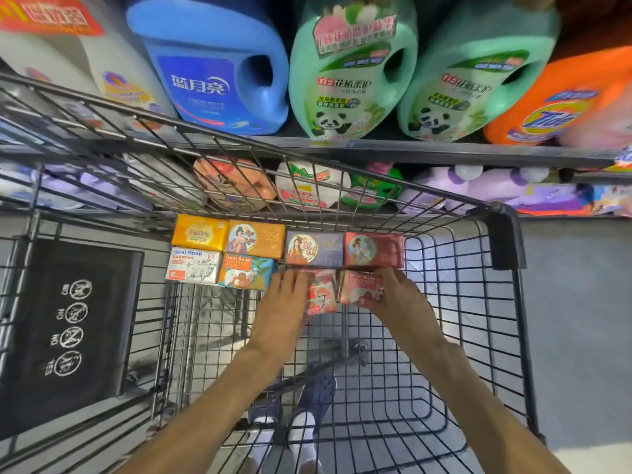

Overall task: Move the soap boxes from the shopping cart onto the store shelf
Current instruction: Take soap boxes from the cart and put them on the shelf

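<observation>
Both arms are down inside the wire shopping cart [455,302], and at its far end the soap boxes sit packed in two rows on the mesh floor. Back row, left to right: a yellow box [199,233], an orange box with a lady's portrait [255,239], a purple portrait box [314,249] and a red portrait box [373,250], each lying flat with its long side running left to right, faces up. In front on the left, a white Goat Soap box [193,265] and an orange-and-blue Goat Soap box [247,271], same way round, edges touching. Then the two pink boxes nearest the person: the left hand [285,304] lies with fairly straight fingers against the left pink box [321,292], which stands turned with its long side running away from the person; whether those fingers actually wrap it, I cannot tell. The right hand [396,295] curls over the right pink box [359,287], fingers on its far edge, thumb underneath, gripping it, long side across. Beyond the cart rim, the store shelf [444,150] carries detergent jugs: a blue jug [219,63], two green panda jugs [349,73], an orange Tide jug [561,104]. More bottles sit on the shelf below.
</observation>
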Available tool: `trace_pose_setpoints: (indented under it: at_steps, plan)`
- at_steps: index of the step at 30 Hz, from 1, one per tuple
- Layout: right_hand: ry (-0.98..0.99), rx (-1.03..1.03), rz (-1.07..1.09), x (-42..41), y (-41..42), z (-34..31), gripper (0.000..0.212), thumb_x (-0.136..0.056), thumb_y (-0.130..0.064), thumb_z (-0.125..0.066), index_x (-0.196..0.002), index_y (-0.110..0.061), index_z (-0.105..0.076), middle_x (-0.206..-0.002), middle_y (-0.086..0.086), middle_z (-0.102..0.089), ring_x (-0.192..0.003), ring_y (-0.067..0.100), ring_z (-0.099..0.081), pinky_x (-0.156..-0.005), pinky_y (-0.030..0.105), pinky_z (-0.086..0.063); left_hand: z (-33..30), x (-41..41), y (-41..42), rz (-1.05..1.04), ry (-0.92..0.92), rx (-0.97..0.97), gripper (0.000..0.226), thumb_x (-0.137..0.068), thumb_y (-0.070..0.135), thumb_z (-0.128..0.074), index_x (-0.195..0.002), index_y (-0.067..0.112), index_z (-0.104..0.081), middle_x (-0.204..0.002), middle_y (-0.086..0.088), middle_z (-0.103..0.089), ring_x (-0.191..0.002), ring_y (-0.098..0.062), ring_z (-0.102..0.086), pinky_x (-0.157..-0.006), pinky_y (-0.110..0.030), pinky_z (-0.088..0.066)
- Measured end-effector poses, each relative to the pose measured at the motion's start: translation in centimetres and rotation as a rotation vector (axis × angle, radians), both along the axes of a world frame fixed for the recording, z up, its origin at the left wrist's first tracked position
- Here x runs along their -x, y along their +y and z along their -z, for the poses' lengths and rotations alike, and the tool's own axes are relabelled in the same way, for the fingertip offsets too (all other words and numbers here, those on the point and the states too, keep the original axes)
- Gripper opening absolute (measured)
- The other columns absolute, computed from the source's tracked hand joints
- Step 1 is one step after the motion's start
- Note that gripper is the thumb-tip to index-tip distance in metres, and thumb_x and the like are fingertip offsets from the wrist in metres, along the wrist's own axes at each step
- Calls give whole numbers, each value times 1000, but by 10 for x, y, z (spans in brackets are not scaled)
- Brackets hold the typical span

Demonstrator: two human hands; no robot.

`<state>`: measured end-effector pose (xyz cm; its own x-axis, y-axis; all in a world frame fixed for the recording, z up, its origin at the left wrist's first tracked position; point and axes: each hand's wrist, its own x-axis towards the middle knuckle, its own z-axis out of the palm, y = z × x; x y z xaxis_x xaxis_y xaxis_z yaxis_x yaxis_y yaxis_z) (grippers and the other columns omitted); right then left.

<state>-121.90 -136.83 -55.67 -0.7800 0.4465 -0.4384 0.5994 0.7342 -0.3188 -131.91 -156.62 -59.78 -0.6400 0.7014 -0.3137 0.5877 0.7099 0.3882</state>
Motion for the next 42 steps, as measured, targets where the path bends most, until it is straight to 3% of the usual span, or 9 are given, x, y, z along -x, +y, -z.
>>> trace_pose_setpoints:
  at_steps: [5, 10, 15, 19, 25, 30, 32, 36, 42]
  plan:
    - [-39, 20, -16, 3, 7, 2, 57, -78, -39, -79, -119, -19, -44, -118, 5, -59, -97, 26, -63, -79, 37, -53, -4, 3, -4, -31, -113, -44, 80, -71, 27, -86, -134, 18, -37, -131, -3, -38, -121, -22, -40, -85, -33, -55]
    - [-47, 68, 37, 4, 8, 1, 64, -74, -36, -83, -123, -20, -45, -124, 2, -53, -101, 25, -62, -82, 39, -55, -1, 10, -8, -21, -216, -38, 84, -76, 33, -83, -143, 22, -35, -130, 0, -31, -125, -18, -30, -104, -34, -44]
    - [-84, 111, 3, -1, 11, 5, 62, -72, -33, -84, -126, -19, -56, -128, 3, -44, -110, 21, -52, -99, 39, -49, -1, 19, -17, -58, -395, -137, 58, -82, 18, -78, -130, 30, -48, -128, 4, -50, -116, -16, -47, -101, -39, -44]
    - [-65, 191, 31, -9, 16, 0, 45, -78, -20, -78, -119, -17, -61, -114, -2, -51, -100, 20, -58, -90, 35, -52, -8, 19, -21, -29, -361, -82, 55, -85, 20, -74, -134, 27, -51, -132, 5, -52, -121, -14, -46, -106, -32, -40]
    - [-80, 111, -84, -21, 16, -24, 35, -80, -26, -78, -107, -18, -57, -103, -5, -63, -90, 14, -57, -71, 21, -42, -39, 18, -28, -56, -321, -138, 54, -86, 26, -75, -133, 34, -51, -125, 13, -53, -116, -6, -48, -101, -25, -42]
    - [-15, 89, -61, -28, 15, -82, 35, -80, -34, -76, -109, -24, -58, -100, -11, -63, -87, 10, -59, -73, 26, -51, -97, 21, -22, 26, -225, -177, 54, -85, 22, -76, -131, 36, -52, -130, 10, -57, -125, -13, -51, -107, -34, -43]
    - [14, 113, -28, -33, 16, -116, 36, -78, -39, -77, -106, -28, -58, -97, -13, -62, -85, 8, -59, -73, 27, -53, -130, 24, -16, 66, -192, -201, 52, -85, 21, -75, -131, 32, -54, -134, 9, -56, -125, -10, -49, -106, -23, -38]
    - [163, 126, 73, -57, 18, -208, 31, -76, -35, -81, -82, -45, -52, -81, -25, -55, -77, -1, -55, -63, 12, -39, -214, 30, 1, 175, -121, -246, 47, -83, 16, -76, -126, 25, -59, -109, 14, -55, -100, -9, -53, -83, -7, -32]
    - [320, 52, 245, -127, 33, -344, 25, -79, -49, -74, -99, -43, -60, -93, -22, -60, -88, -2, -53, -78, 23, -45, -355, 6, 41, 337, -85, -364, 41, -89, 25, -66, -129, 18, -58, -123, 3, -58, -113, -19, -56, -97, -27, -42]
